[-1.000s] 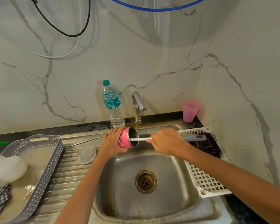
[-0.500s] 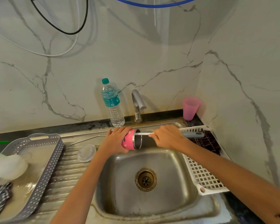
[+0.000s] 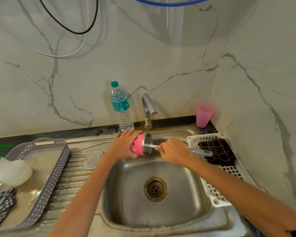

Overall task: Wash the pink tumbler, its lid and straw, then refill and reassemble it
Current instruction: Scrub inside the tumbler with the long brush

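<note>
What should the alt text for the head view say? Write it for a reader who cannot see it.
Over a steel sink, the left hand holds a pink tumbler on its side while the right hand pushes a bottle brush into its mouth. A clear lid and metal straw lie on the drainboard to the left; a water bottle stands beside the tap.

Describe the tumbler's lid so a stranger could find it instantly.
Start at the steel sink basin and move left onto its ribbed draining board. The small round clear plastic lid lies flat there, beside the grey perforated tray. Nothing else nearby is see-through and disc-shaped.
</note>
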The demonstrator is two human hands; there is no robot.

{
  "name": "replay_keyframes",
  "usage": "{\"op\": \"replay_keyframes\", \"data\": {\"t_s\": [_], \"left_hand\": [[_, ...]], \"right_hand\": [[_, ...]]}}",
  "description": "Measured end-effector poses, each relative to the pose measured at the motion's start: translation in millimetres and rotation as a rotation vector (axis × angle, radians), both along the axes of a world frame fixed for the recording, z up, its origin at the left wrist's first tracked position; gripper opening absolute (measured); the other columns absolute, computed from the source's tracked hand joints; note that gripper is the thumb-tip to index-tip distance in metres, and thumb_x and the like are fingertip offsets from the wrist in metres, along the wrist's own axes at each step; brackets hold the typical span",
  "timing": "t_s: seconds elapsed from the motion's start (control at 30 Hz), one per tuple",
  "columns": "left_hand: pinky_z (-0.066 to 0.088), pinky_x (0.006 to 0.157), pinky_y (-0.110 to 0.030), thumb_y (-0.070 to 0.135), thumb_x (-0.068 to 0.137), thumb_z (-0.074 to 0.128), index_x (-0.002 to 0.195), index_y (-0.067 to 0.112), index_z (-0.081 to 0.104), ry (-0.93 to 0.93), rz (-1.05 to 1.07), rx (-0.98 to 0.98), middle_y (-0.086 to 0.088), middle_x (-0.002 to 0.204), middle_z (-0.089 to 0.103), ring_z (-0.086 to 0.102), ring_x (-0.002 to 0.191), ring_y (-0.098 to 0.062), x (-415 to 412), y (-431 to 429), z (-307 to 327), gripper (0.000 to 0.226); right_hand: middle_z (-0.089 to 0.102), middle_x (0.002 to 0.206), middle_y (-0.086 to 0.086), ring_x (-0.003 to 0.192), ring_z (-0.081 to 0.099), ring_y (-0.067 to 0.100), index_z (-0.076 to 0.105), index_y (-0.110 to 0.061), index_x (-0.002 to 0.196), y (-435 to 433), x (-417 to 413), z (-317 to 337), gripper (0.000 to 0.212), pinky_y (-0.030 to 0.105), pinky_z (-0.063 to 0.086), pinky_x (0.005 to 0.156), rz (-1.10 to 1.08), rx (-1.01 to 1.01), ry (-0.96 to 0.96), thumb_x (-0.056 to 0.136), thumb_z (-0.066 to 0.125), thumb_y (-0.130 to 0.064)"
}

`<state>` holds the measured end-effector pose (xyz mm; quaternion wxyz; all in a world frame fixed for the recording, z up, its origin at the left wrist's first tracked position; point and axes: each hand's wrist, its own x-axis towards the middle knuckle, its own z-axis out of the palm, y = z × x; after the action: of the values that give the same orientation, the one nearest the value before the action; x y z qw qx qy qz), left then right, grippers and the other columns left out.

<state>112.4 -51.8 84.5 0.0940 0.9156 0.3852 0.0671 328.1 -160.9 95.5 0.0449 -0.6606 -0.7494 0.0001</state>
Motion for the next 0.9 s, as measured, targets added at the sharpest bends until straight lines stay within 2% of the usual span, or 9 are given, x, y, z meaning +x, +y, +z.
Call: {"op": "replay_keyframes", "data": {"t_s": [0.07, 0.17, 0.3, 0.4, 0.47, 0.57, 0.7, 0.77, 0.9], "left_hand": [[0.026, 0.117, -0.052, 0.040, 0.063, 0.082, 0.146, 0.028, 0.034, -0.020, 0.022, -0.005, 0.004, 0.143, 0.046, 0.041, 0.134, -0.021, -3.3, 2.4, -1.8, 0.097], [0.030, 0.115, -0.047, 0.039, 0.062, 0.083, 0.145, 0.027, 0.035, -0.054, 0.049, -0.034, 0.004, 0.139, 0.049, 0.044, 0.130, -0.021, -9.9, 3.6, -5.8, 0.097], [0.029, 0.116, -0.050, 0.039, 0.064, 0.082, 0.147, 0.028, 0.033, -0.034, 0.012, 0.024, 0.004, 0.143, 0.047, 0.042, 0.133, -0.021, -7.1, -3.2, 2.6, 0.097], [0.019, 0.118, -0.057, 0.037, 0.065, 0.082, 0.148, 0.028, 0.032, 0.002, 0.001, 0.109, 0.002, 0.146, 0.044, 0.037, 0.138, -0.022, -8.2, -4.3, 13.6, 0.098], [0.016, 0.119, -0.057, 0.036, 0.065, 0.082, 0.149, 0.028, 0.032, 0.014, 0.012, 0.123, 0.003, 0.146, 0.044, 0.036, 0.138, -0.022, -11.5, -2.5, 15.8, 0.098], [0.019, 0.118, -0.056, 0.034, 0.063, 0.082, 0.148, 0.028, 0.033, -0.021, 0.060, 0.085, 0.003, 0.144, 0.046, 0.039, 0.136, -0.023, -16.4, -2.6, 11.8, 0.098], [0.020, 0.117, -0.055, 0.032, 0.064, 0.082, 0.147, 0.026, 0.036, -0.041, 0.050, 0.087, 0.002, 0.143, 0.048, 0.042, 0.135, -0.024, -19.3, -10.6, 6.6, 0.096], [0.015, 0.117, -0.057, 0.032, 0.064, 0.083, 0.148, 0.025, 0.036, -0.040, 0.043, 0.126, 0.001, 0.144, 0.048, 0.041, 0.136, -0.025, -19.2, -13.8, 9.1, 0.096], [0.017, 0.117, -0.062, 0.034, 0.063, 0.084, 0.147, 0.027, 0.036, -0.045, 0.084, 0.130, 0.002, 0.144, 0.046, 0.039, 0.136, -0.025, -20.8, -11.9, 12.9, 0.098]], "right_hand": [[0.060, 0.071, 0.004, 0.063, 0.058, 0.022, 0.062, -0.016, 0.084, -8.1, -6.8, 3.5, 0.043, 0.031, 0.041, 0.058, 0.074, 0.044, -0.036, 0.101, 0.032, -0.040], [0.059, 0.066, 0.002, 0.058, 0.057, 0.018, 0.050, -0.023, 0.076, -4.8, -3.1, 20.8, 0.033, 0.032, 0.051, 0.059, 0.125, 0.097, -0.086, 0.101, 0.033, -0.037], [0.047, 0.058, -0.003, 0.051, 0.044, 0.011, 0.050, -0.021, 0.069, 8.9, 12.2, 20.0, 0.046, 0.026, 0.035, 0.053, 0.005, 0.083, -0.029, 0.101, 0.029, -0.047], [0.056, 0.067, -0.001, 0.059, 0.054, 0.014, 0.054, -0.021, 0.078, 2.0, 7.4, 9.1, 0.043, 0.026, 0.040, 0.058, 0.000, 0.049, 0.033, 0.101, 0.030, -0.047], [0.057, 0.069, 0.000, 0.062, 0.057, 0.016, 0.055, -0.021, 0.079, -7.6, -2.2, 9.5, 0.041, 0.028, 0.045, 0.061, 0.052, 0.045, 0.016, 0.102, 0.030, -0.044], [0.055, 0.065, 0.000, 0.057, 0.054, 0.018, 0.053, -0.020, 0.078, -11.8, -10.8, 19.2, 0.039, 0.030, 0.043, 0.057, 0.112, 0.114, -0.042, 0.102, 0.031, -0.042], [0.056, 0.062, 0.000, 0.051, 0.048, 0.013, 0.053, -0.021, 0.072, 1.3, 6.1, 25.1, 0.045, 0.028, 0.046, 0.053, 0.048, 0.089, -0.068, 0.102, 0.027, -0.045], [0.052, 0.061, -0.003, 0.052, 0.050, 0.013, 0.054, -0.022, 0.075, 1.8, 8.2, 15.1, 0.046, 0.024, 0.038, 0.052, -0.004, 0.063, -0.016, 0.102, 0.027, -0.047], [0.063, 0.072, 0.004, 0.060, 0.058, 0.021, 0.064, -0.015, 0.092, -15.1, -9.5, -0.3, 0.048, 0.032, 0.045, 0.057, 0.028, 0.036, 0.001, 0.103, 0.027, -0.044]]}}
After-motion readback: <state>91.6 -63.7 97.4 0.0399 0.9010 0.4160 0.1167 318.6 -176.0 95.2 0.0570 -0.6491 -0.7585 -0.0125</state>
